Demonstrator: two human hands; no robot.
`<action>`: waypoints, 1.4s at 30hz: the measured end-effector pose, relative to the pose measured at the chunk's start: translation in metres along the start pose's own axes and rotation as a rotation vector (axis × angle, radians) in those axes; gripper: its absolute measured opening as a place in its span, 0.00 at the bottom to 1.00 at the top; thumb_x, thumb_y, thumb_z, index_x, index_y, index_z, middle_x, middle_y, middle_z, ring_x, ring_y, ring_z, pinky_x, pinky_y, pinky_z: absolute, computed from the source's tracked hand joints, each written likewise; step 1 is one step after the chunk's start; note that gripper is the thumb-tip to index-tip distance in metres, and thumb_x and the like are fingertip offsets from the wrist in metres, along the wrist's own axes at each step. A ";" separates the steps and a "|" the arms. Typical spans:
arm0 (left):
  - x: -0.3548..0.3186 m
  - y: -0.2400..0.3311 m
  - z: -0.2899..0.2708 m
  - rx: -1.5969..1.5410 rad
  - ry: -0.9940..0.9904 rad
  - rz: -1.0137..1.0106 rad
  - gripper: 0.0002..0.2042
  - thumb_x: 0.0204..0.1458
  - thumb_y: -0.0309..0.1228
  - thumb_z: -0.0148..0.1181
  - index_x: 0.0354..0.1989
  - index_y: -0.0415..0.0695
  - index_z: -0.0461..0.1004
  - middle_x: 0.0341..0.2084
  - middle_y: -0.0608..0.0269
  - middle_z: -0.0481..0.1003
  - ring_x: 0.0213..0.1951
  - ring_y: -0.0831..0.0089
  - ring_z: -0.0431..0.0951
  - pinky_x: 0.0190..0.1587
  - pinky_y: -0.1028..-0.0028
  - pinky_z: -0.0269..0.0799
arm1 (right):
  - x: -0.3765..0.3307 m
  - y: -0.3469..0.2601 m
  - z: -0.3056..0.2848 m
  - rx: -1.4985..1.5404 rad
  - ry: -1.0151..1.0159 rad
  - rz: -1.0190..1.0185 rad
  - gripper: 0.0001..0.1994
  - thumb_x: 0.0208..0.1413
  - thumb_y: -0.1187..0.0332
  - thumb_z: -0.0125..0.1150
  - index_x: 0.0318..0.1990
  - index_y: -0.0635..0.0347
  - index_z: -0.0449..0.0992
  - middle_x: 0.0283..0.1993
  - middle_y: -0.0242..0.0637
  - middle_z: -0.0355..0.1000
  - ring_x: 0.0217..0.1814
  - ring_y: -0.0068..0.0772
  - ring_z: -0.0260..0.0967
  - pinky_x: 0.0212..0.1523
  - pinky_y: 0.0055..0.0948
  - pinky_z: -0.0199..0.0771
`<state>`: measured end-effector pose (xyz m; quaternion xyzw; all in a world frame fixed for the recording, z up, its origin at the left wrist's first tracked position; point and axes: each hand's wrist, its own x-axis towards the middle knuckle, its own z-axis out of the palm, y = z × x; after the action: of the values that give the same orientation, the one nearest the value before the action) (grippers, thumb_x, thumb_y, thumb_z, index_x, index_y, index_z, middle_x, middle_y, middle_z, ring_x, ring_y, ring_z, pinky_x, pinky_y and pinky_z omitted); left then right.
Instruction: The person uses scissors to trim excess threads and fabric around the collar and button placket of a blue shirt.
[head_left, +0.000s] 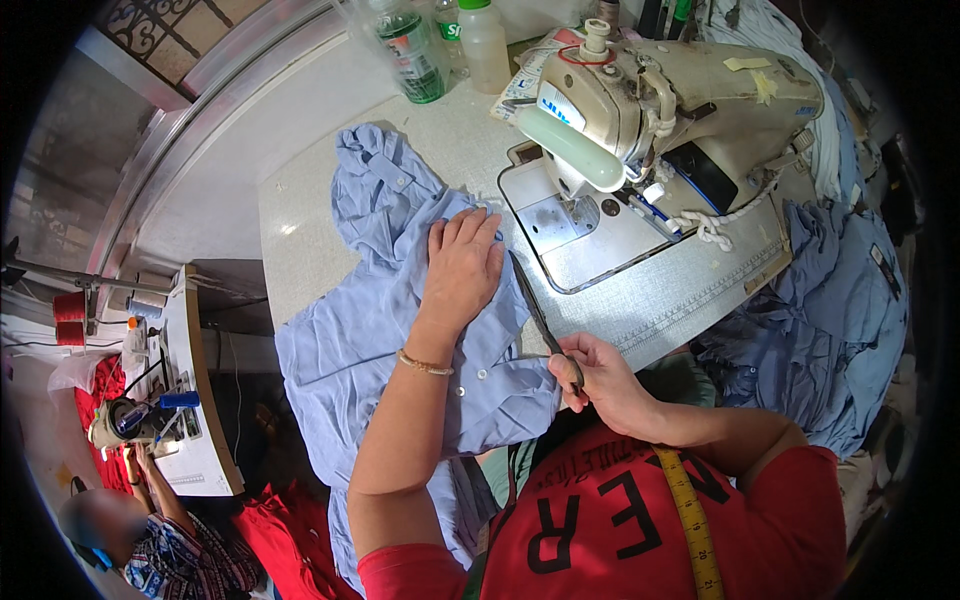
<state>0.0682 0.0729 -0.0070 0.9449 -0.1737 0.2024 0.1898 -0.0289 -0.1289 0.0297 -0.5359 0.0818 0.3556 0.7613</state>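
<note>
A light blue button-up shirt is spread over the near left part of the pale sewing table and hangs off its front edge. My left hand lies on the upper part of the shirt, palm down with its fingers stretched over the cloth. My right hand grips a pair of dark scissors by the handles at the table's front edge. Their blades point away from me, along the right edge of the shirt; whether they touch cloth I cannot tell.
A sewing machine stands at the back right, with a phone and white cord beside it. Bottles line the table's far edge. Blue garments pile up at right. A co-worker sits at another table, lower left.
</note>
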 end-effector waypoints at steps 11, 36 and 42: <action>0.000 0.001 -0.001 -0.001 -0.016 -0.008 0.16 0.51 0.30 0.52 0.49 0.41 0.68 0.49 0.54 0.68 0.54 0.58 0.64 0.58 0.58 0.54 | 0.002 -0.001 -0.003 0.014 -0.012 -0.004 0.21 0.51 0.57 0.61 0.40 0.65 0.64 0.19 0.28 0.61 0.15 0.17 0.57 0.16 0.16 0.55; 0.001 -0.003 -0.003 -0.272 0.058 -0.111 0.20 0.55 0.30 0.47 0.57 0.41 0.60 0.52 0.51 0.65 0.55 0.55 0.62 0.60 0.59 0.50 | -0.028 0.001 -0.037 0.241 0.032 -0.233 0.27 0.58 0.42 0.42 0.51 0.56 0.60 0.31 0.30 0.59 0.31 0.26 0.60 0.37 0.24 0.59; 0.000 -0.007 -0.006 -0.247 -0.043 -0.132 0.20 0.54 0.32 0.50 0.55 0.41 0.62 0.53 0.51 0.65 0.55 0.57 0.62 0.60 0.61 0.51 | -0.040 -0.039 -0.104 -0.724 0.102 -0.171 0.24 0.51 0.65 0.62 0.52 0.65 0.62 0.26 0.26 0.63 0.24 0.15 0.59 0.25 0.19 0.61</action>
<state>0.0693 0.0818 -0.0042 0.9278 -0.1387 0.1461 0.3141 -0.0068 -0.2449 0.0360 -0.7924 -0.0566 0.2696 0.5443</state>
